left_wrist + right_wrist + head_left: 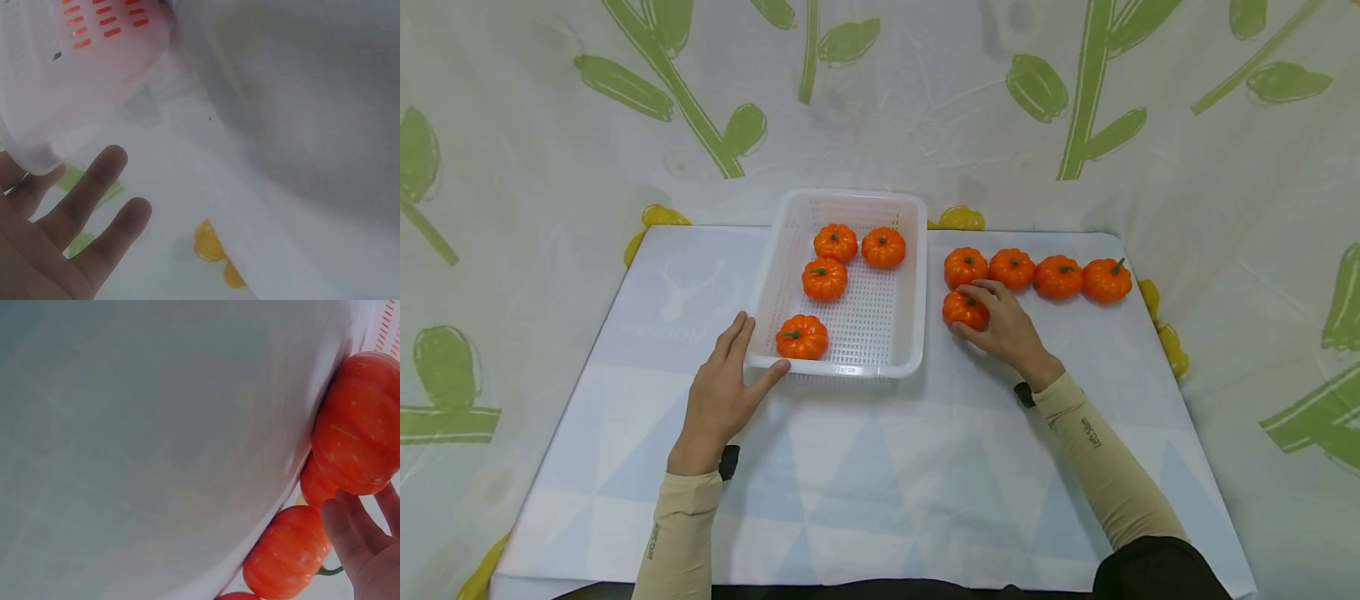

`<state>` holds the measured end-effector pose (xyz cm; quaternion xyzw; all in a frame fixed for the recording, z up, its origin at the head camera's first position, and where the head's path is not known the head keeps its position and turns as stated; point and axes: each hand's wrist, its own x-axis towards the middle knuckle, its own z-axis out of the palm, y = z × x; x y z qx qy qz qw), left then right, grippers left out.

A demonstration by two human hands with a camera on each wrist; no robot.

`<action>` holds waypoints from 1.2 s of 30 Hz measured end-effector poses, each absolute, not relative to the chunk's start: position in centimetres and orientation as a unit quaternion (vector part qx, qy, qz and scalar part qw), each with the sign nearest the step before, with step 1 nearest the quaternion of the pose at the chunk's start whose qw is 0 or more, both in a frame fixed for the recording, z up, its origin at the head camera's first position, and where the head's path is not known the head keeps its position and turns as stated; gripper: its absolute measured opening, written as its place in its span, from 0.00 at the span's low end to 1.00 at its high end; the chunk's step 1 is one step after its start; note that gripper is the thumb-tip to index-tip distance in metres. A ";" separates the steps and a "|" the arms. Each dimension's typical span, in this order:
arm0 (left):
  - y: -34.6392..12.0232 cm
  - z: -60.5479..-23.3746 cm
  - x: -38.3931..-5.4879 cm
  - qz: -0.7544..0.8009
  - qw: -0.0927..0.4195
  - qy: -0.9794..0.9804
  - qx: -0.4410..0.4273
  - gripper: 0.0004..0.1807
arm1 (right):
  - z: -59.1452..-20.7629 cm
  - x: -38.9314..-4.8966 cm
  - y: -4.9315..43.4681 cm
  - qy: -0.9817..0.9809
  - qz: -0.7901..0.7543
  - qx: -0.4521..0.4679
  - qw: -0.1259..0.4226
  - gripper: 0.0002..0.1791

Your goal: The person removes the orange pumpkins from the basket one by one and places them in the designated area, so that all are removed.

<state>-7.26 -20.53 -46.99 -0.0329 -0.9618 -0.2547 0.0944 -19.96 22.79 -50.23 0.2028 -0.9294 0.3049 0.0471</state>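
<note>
Your right hand (1003, 329) curls over 1 orange pumpkin (964, 311), fingers on its far side, thumb on its near side, pinching it; the pumpkin lies to the left of your palm, green stem by your fingers; whether it rests on the counter (850, 492) or is slightly raised, you cannot tell from these views; a row of 4 pumpkins (1012, 269) runs rightward along the far edge, its leftmost member just beyond the held 1.

Your left hand (718, 404) is spread, thumb at the near rim of the white basket (871, 321), fingers along its left side, at the near-left corner; the basket stands left of the held pumpkin, apart from it, with 4 loose pumpkins (824, 280) inside: 3 toward the far end, 1 in the near-left corner, close to your left thumb.
</note>
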 end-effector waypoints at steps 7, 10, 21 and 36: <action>-20.5 -47.1 -7.3 -0.253 0.097 -0.962 -0.032 0.52 | -50.3 -20.0 22.9 -0.925 0.319 0.199 0.048 0.35; -20.5 -47.0 -7.3 -0.254 0.096 -0.962 -0.031 0.52 | -50.2 -20.0 23.0 -0.923 0.324 0.200 0.057 0.35; -20.5 -46.9 -7.2 -0.259 0.087 -0.962 -0.027 0.52 | -49.0 -20.4 22.9 -0.915 0.336 0.211 0.077 0.36; -20.6 -47.2 -7.2 -0.261 0.088 -0.961 -0.027 0.52 | -44.9 -20.8 19.8 -0.890 0.381 0.226 0.107 0.35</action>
